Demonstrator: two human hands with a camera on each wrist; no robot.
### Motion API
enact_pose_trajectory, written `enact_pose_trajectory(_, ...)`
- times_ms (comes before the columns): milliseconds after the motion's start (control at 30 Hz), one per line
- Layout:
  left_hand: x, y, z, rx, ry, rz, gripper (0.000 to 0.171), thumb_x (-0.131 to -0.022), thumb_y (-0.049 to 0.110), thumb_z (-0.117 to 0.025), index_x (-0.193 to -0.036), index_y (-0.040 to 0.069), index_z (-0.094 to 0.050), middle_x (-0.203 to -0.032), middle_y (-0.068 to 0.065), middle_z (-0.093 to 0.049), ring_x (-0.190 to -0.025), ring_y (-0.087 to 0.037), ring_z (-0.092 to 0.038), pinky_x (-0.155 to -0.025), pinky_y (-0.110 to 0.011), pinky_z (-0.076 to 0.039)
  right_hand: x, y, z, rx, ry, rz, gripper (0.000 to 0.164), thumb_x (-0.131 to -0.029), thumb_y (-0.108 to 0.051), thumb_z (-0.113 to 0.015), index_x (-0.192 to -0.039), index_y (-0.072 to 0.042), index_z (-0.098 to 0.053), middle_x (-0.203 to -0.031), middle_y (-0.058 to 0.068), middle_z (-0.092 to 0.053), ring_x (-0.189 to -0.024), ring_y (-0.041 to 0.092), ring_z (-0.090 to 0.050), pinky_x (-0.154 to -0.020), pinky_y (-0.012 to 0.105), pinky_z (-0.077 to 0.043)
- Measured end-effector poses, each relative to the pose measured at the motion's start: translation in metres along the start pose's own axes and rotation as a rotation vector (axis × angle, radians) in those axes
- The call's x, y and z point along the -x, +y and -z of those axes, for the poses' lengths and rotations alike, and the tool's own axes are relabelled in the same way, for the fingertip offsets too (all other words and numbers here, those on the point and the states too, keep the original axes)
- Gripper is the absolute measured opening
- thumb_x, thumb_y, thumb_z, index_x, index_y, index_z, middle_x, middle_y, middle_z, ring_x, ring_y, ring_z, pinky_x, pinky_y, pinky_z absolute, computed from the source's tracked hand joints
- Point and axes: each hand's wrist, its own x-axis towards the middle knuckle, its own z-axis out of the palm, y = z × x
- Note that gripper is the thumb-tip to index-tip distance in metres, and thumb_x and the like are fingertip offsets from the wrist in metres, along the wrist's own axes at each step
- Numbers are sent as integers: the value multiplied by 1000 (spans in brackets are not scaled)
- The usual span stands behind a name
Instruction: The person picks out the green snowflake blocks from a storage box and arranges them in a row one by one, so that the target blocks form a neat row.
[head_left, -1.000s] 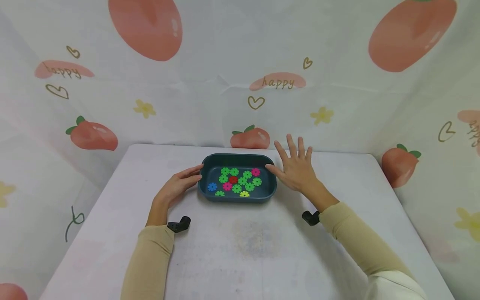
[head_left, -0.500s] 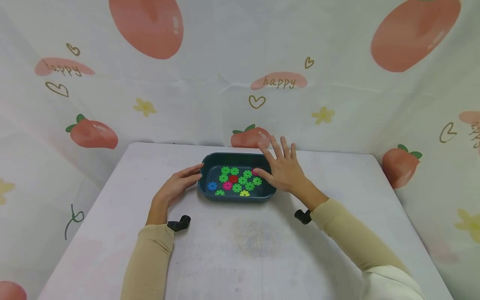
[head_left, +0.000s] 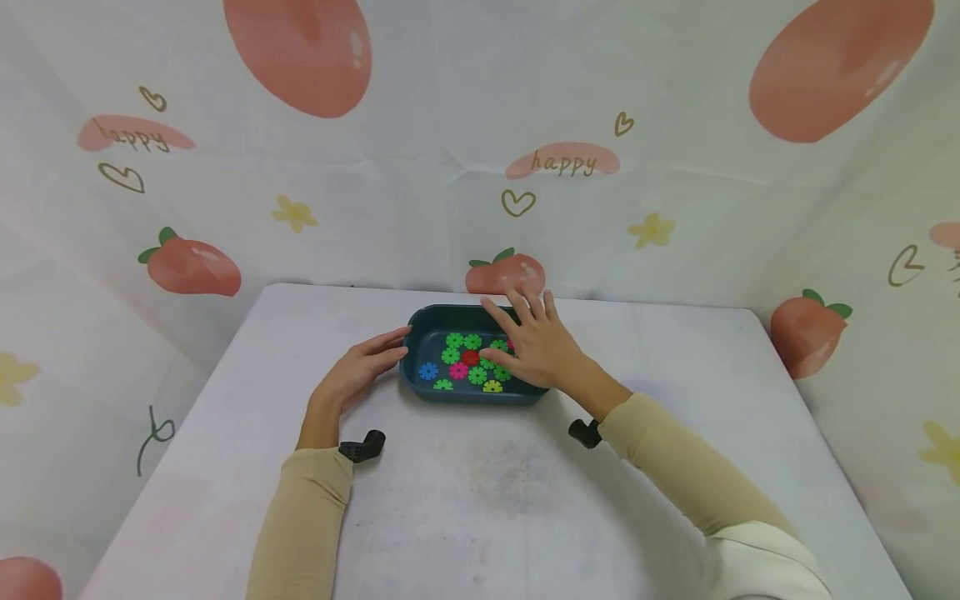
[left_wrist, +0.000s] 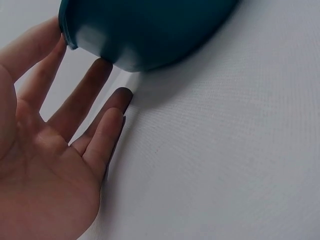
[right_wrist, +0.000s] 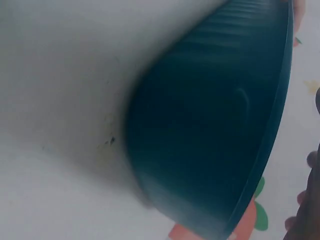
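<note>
A dark teal plastic basin (head_left: 472,398) stands on the white table, with several small toothed plastic discs lying on its bottom. Most are green (head_left: 454,341); blue (head_left: 428,372), red (head_left: 470,357), pink (head_left: 458,371) and yellow (head_left: 492,387) ones lie among them. My left hand (head_left: 356,375) touches the basin's left end with extended fingertips, as the left wrist view also shows. Over the right part of the basin, my right hand (head_left: 543,350) hovers with fingers spread, covering some discs. The right wrist view shows mostly the basin's outer wall (right_wrist: 205,115).
The white table (head_left: 450,517) reaches back to a hanging cloth (head_left: 420,208) printed with peaches, hearts and flowers. Black wrist camera mounts (head_left: 363,447) stick out from both wrists near the sleeves.
My right hand has moved left from beside the basin's right end to over its right part, fingers still spread. The left hand has kept its place at the left end.
</note>
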Motion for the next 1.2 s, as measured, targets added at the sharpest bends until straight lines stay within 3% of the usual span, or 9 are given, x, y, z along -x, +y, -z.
enact_pose_trajectory(233, 0, -1, 1, -5, -5, 3, 62, -100, 38, -66, -156, 25, -44, -167, -7, -32, -158, -26, -24, -131, -49, -18, -6, -14, -4, -97, 2, 90, 80, -100, -63, -47, -165, -28, -17, -174, 11, -5, -160, 39, -8, -126, 68, -13)
enact_pose_trajectory(467, 0, -1, 1, -3, -7, 1, 62, -99, 38, -66, -156, 24, -44, -166, -8, -33, -158, -26, -24, -131, -49, -18, -13, -26, -12, -259, -99, 143, 79, -102, -61, -47, -165, -28, -14, -174, 8, -3, -161, 34, -6, -130, 57, -14)
enact_pose_trajectory(633, 0, 0, 1, -4, -11, -5, 62, -100, 39, -66, -156, 25, -44, -167, -8, -32, -158, -27, -23, -131, -49, -18, -19, -34, -16, -375, -127, 143, 78, -102, -60, -49, -165, -28, -16, -173, 6, -10, -159, 32, -14, -128, 57, -23)
enact_pose_trajectory(867, 0, 0, 0, -17, -9, -12, 63, -99, 40, -66, -156, 24, -44, -167, -9, -32, -158, -27, -23, -131, -50, -19, -28, -44, -25, -465, -199, 75, 81, -99, -65, -50, -164, -28, -18, -172, 2, -13, -154, 31, -22, -121, 57, -36)
enact_pose_trajectory(1200, 0, -1, -1, -16, -6, -18, 59, -101, 37, -64, -155, 24, -44, -166, -9, -34, -158, -27, -24, -131, -49, -18, -36, -48, -34, -560, -241, 95, 83, -94, -54, -68, -160, -21, -29, -156, 7, -39, -135, 25, -39, -110, 48, -49)
